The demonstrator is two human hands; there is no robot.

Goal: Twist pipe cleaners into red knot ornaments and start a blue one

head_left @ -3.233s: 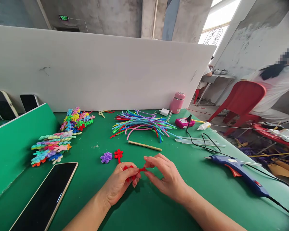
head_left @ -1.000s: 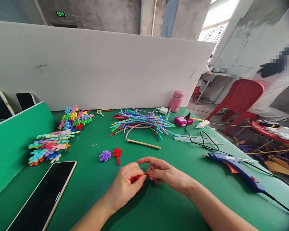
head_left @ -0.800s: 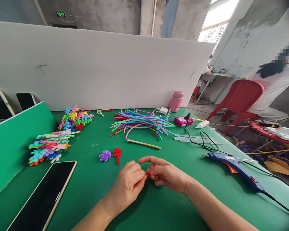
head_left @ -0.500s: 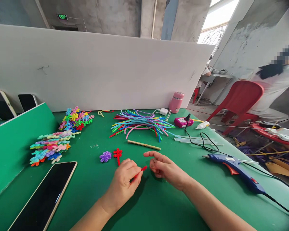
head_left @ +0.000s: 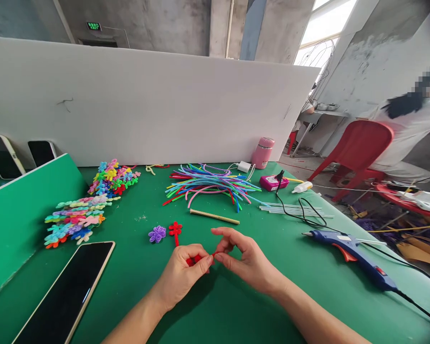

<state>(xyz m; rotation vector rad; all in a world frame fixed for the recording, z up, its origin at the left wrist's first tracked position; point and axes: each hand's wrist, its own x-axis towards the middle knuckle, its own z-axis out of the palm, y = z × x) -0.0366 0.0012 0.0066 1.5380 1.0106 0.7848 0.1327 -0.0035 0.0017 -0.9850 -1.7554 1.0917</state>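
Note:
My left hand (head_left: pixel 181 273) is closed around a bent red pipe cleaner (head_left: pixel 190 262), most of it hidden by the fingers. My right hand (head_left: pixel 249 263) pinches the pipe cleaner's tip between thumb and index finger, right beside the left fingertips. Just beyond my left hand lies a red pipe-cleaner flower (head_left: pixel 175 229) with a short stem, whose lower end disappears behind the hand. A purple pipe-cleaner flower (head_left: pixel 157 234) rests to its left.
Loose coloured pipe cleaners (head_left: pixel 211 184) lie behind a wooden stick (head_left: pixel 215 217). Finished flowers (head_left: pixel 79 217) are heaped left, near a phone (head_left: pixel 66 291). On the right are a glue gun (head_left: pixel 351 253), its cable, clear glue sticks (head_left: pixel 290 209) and a pink bottle (head_left: pixel 263 153). A person sits beyond.
My right hand has come in to the left and taken the red pipe cleaner's tip, which stuck out free before. My left hand has turned, showing more red between its fingers.

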